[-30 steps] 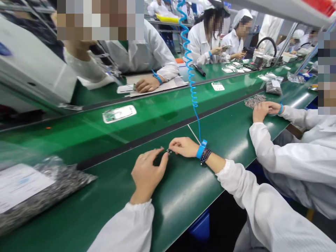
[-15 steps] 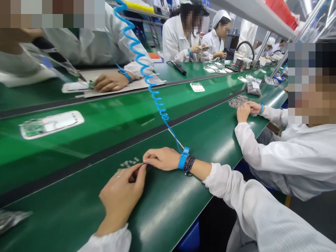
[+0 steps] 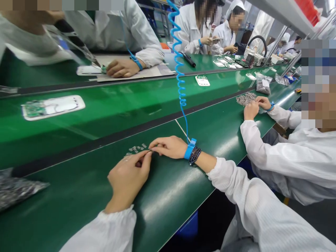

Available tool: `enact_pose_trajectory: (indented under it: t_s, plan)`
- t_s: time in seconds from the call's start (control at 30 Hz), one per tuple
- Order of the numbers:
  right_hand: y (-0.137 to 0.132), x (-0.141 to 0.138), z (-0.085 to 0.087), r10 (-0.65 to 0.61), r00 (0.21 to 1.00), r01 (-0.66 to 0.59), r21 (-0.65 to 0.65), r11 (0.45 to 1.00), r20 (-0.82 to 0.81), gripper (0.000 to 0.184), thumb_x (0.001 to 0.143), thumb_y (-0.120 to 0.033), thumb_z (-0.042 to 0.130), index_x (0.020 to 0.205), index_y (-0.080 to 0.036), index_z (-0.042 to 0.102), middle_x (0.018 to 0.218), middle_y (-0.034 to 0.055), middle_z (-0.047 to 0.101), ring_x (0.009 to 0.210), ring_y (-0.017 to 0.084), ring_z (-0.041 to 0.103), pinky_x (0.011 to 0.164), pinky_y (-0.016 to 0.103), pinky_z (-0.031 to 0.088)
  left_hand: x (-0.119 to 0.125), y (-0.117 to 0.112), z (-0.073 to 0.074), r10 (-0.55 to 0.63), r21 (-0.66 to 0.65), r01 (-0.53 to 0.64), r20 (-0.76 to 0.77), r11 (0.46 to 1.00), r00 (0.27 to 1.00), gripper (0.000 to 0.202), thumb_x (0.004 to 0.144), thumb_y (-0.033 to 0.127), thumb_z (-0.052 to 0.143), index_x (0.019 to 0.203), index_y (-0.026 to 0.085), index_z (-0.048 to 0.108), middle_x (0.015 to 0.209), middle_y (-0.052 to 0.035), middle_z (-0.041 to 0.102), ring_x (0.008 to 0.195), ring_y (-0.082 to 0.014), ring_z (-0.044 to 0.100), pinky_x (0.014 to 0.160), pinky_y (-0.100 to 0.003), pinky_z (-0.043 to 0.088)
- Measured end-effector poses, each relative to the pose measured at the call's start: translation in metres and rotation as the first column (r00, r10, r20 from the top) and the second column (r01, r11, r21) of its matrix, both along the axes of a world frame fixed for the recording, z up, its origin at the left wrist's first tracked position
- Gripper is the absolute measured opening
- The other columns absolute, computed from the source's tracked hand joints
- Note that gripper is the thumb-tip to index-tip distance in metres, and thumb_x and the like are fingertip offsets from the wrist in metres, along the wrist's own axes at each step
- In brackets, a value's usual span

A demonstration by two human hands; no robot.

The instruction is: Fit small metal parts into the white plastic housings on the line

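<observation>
Green tabletop (image 3: 170, 199): our L hand (image 3: 128, 178) and R hand (image 3: 168, 147) pinch tiny metal part (image 3: 151, 150) nr loose parts (image 3: 135, 149); a slip could scatter them.

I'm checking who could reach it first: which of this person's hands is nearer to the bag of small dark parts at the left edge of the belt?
The left hand is nearer, to the right of the plastic bag of small dark parts and not touching it. The right hand is farther away, beyond the left hand.
</observation>
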State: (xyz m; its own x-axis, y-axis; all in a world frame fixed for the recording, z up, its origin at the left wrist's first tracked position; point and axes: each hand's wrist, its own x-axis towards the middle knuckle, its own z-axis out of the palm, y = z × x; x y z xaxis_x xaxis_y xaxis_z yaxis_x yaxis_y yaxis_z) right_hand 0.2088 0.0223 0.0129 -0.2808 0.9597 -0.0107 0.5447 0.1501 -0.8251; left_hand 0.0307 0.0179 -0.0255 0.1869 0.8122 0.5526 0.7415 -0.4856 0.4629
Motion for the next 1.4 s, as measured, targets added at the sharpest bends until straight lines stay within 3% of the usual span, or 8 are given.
enact_pose_trajectory:
  t_s: [0.33, 0.57, 0.83, 1.4]
  plan:
    - [-0.003, 0.001, -0.012, -0.015, 0.999, 0.012, 0.074, 0.997, 0.040, 0.021, 0.098, -0.018, 0.060, 0.107, -0.019, 0.078, 0.083, 0.0008, 0.074, 0.076, 0.013, 0.066, 0.077, 0.022, 0.044, 0.002, -0.007, -0.002, -0.035, -0.083, 0.035, -0.001, 0.996, 0.999, 0.035, 0.095, 0.043, 0.053, 0.088, 0.021, 0.078, 0.073, -0.0056, 0.073, 0.071, -0.0213, 0.067, 0.067, -0.031, 0.046]
    - [-0.002, 0.006, -0.024, -0.026, 0.995, 0.013, 0.134, 0.991, 0.095, 0.020, 0.096, -0.019, 0.058, 0.103, -0.019, 0.077, 0.076, 0.0012, 0.072, 0.073, 0.015, 0.065, 0.072, 0.024, 0.043, 0.004, -0.009, -0.004, -0.054, -0.150, 0.051, -0.019, 0.987, 0.998, 0.032, 0.097, 0.040, 0.054, 0.091, 0.021, 0.079, 0.072, -0.0039, 0.071, 0.072, -0.0190, 0.066, 0.068, -0.029, 0.045]
    - [-0.003, 0.009, -0.023, -0.075, 0.991, 0.058, 0.150, 0.987, 0.110, 0.021, 0.096, -0.019, 0.055, 0.102, -0.017, 0.075, 0.079, 0.0024, 0.073, 0.073, 0.015, 0.065, 0.069, 0.024, 0.044, 0.005, -0.012, -0.001, -0.070, -0.192, 0.071, 0.010, 0.979, 0.997, 0.025, 0.096, 0.040, 0.062, 0.099, 0.022, 0.079, 0.069, -0.0018, 0.069, 0.071, -0.0171, 0.065, 0.069, -0.028, 0.045]
    - [-0.001, 0.008, -0.026, -0.053, 0.996, 0.043, 0.122, 0.992, 0.076, 0.022, 0.096, -0.020, 0.059, 0.106, -0.018, 0.078, 0.076, 0.0014, 0.074, 0.073, 0.014, 0.066, 0.070, 0.024, 0.046, 0.008, -0.012, 0.004, -0.015, -0.257, 0.025, 0.040, 0.966, 0.999, 0.017, 0.091, 0.031, 0.062, 0.090, 0.021, 0.076, 0.067, 0.0000, 0.067, 0.070, -0.0163, 0.064, 0.069, -0.028, 0.044]
